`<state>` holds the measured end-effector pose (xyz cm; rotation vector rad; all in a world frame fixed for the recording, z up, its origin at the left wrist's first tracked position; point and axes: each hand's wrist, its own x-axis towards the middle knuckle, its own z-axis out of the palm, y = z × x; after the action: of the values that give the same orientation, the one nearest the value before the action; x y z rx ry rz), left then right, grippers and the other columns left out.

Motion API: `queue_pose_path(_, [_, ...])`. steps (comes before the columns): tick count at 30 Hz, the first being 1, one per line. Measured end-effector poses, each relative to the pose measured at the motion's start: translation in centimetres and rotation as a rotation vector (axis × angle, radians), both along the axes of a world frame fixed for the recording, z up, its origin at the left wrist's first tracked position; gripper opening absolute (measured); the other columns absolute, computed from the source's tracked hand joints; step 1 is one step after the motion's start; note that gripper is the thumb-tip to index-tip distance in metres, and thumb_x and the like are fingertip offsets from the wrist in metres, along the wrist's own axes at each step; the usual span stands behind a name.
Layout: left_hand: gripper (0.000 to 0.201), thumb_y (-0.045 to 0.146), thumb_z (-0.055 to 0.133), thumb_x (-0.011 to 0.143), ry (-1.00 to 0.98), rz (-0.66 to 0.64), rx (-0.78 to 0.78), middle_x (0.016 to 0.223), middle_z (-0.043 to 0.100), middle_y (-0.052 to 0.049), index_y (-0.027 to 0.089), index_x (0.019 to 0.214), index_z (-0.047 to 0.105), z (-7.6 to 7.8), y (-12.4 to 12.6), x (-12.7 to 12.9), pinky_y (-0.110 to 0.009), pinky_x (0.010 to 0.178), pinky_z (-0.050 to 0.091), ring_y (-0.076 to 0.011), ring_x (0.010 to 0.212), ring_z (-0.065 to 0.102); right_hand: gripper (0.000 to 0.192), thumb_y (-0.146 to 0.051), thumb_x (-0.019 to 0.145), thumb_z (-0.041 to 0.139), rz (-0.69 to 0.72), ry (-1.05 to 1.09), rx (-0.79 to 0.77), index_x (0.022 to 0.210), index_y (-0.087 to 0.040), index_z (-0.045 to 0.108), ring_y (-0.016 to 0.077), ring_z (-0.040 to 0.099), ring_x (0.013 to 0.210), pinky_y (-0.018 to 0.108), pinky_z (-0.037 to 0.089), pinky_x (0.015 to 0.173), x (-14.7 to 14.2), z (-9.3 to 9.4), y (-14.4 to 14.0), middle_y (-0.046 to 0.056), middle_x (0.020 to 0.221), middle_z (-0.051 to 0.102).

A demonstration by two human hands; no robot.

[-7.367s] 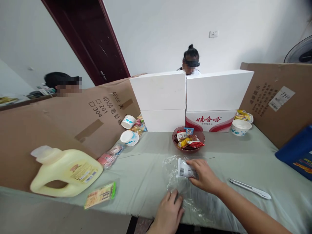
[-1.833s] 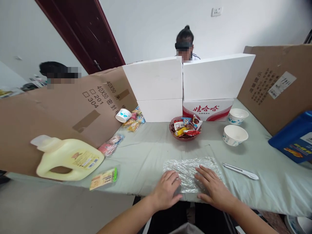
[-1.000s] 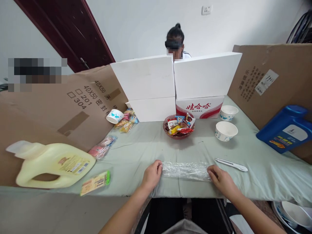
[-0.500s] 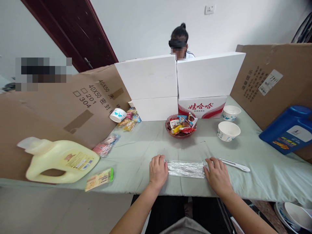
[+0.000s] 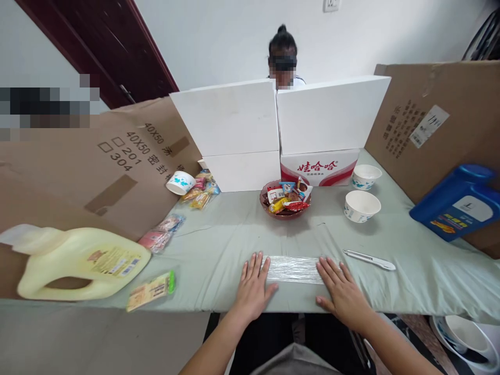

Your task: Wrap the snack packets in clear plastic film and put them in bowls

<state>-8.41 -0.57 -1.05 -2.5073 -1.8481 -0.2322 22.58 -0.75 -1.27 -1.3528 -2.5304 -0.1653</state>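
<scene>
A flat, shiny strip of clear plastic film lies on the green tablecloth near the front edge. My left hand rests palm down at its left end, fingers stretched out. At the other end my right hand lies flat too, fingertips on the film's right edge. Both hands are open and grasp nothing. Just beyond my right hand is a white utility knife. A reddish glass bowl of wrapped snacks stands farther back, in front of the white boxes.
Two paper bowls stand at right, near a blue bottle leaning on cardboard. At left are a pale yellow jug, a green-ended packet, snack packets and a tipped paper cup. White boxes partly hide a person.
Both hands have flattened from curled fingers to stretched-out fingers on the film. The crinkled film looks flatter. The whole view has shifted slightly.
</scene>
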Motion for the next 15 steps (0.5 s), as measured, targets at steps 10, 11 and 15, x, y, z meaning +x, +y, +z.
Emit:
queue_pose_path(10, [0.032,0.032,0.043,0.094,-0.197,0.036,0.087,0.101,0.061,-0.012,0.016,0.116,0.06,3.1,-1.6,4.8,-0.043,0.083,0.047,-0.027,0.094,0.056,0.042,-0.019,0.087,0.049,0.028,0.069,0.106,0.128,-0.027,0.054,0.0197,0.055,0.113,0.036,0.033,0.098,3.5,0.3,-5.9,0.003,0.127,0.062])
queue_pose_path(11, [0.029,0.031,0.046,0.093,-0.22,0.008,0.07,0.098,0.061,-0.01,0.017,0.113,0.061,3.4,-1.7,5.7,-0.043,0.081,0.047,-0.0265,0.091,0.056,0.038,-0.017,0.087,0.048,0.042,0.105,0.092,0.122,-0.029,0.059,0.0186,0.058,0.106,0.035,0.035,0.095,3.9,0.6,-6.3,0.001,0.119,0.065])
queue_pose_path(15, [0.034,0.027,0.056,0.087,-0.257,-0.131,0.058,0.115,0.059,-0.011,0.019,0.12,0.057,3.3,-1.7,7.7,-0.05,0.094,0.042,-0.0308,0.109,0.052,0.033,-0.013,0.082,0.049,0.102,0.236,0.072,0.105,-0.03,0.065,0.0221,0.058,0.106,0.039,0.036,0.094,5.0,3.4,-6.6,0.002,0.111,0.067])
